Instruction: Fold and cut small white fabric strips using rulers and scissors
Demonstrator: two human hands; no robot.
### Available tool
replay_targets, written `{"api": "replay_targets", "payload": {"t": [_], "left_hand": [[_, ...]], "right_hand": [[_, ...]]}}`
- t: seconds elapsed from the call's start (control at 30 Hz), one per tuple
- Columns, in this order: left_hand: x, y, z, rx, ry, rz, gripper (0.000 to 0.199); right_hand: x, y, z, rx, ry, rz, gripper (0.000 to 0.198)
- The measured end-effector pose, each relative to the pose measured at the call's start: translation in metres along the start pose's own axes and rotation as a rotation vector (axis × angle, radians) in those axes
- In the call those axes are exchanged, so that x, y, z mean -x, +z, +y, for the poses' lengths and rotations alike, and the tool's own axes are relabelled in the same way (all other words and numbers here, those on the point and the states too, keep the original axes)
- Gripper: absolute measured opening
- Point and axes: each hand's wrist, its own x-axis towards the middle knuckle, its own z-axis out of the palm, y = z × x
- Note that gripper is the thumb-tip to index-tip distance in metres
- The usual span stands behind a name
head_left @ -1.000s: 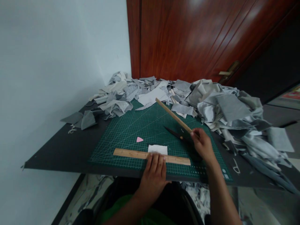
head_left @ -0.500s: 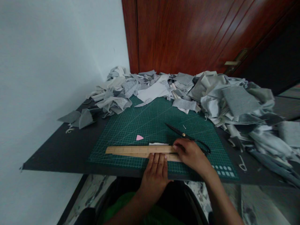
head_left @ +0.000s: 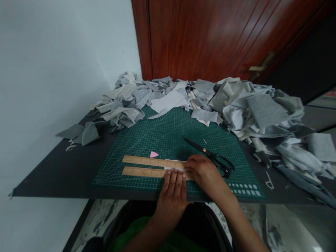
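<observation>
Two wooden rulers lie side by side on the green cutting mat, the far ruler (head_left: 147,160) slightly slanted and the near ruler (head_left: 144,172) closer to the table edge. My left hand (head_left: 172,190) presses down on the near ruler with its fingers stretched out flat. Curled fingers of my right hand (head_left: 203,171) are on the right end of the far ruler, hiding that end. Between the rulers shows a strip of white cloth (head_left: 169,168), mostly covered. Beyond the far ruler sits a pink tailor's chalk (head_left: 154,154).
Black scissors (head_left: 210,153) lie partly open just past my right hand. The cutting mat (head_left: 168,133) covers the middle of the dark table (head_left: 65,171). Grey and white fabric scraps (head_left: 267,112) heap along the back and right, near a wooden door (head_left: 196,38).
The far ruler has turned and moved away from the near one at the left, so a gap shows between them. My right hand has shifted slightly left. My left hand stays put.
</observation>
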Motion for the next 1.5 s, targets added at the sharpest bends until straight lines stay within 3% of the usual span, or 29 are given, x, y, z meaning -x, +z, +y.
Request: {"api": "replay_targets", "payload": {"t": [0.27,0.47,0.6,1.03,1.5], "left_hand": [[-0.004,-0.001,0.002,0.212,-0.111,0.124,0.116],[-0.014,-0.013,0.001,0.233,-0.170,0.093,0.107],[-0.020,-0.020,-0.006,0.247,-0.132,0.097,0.103],[-0.026,-0.027,-0.015,0.295,-0.090,0.038,0.101],[-0.027,-0.024,-0.015,0.340,-0.132,-0.047,0.103]], "right_hand": [[-0.011,-0.016,-0.022,0.070,0.160,-0.076,0.006],[-0.010,-0.011,-0.009,-0.017,0.108,-0.048,0.005],[-0.008,-0.005,0.000,-0.083,0.071,-0.026,0.007],[-0.008,0.000,-0.001,-0.072,0.110,-0.028,0.003],[0.003,-0.028,0.025,-0.133,0.219,-0.073,0.015]]}}
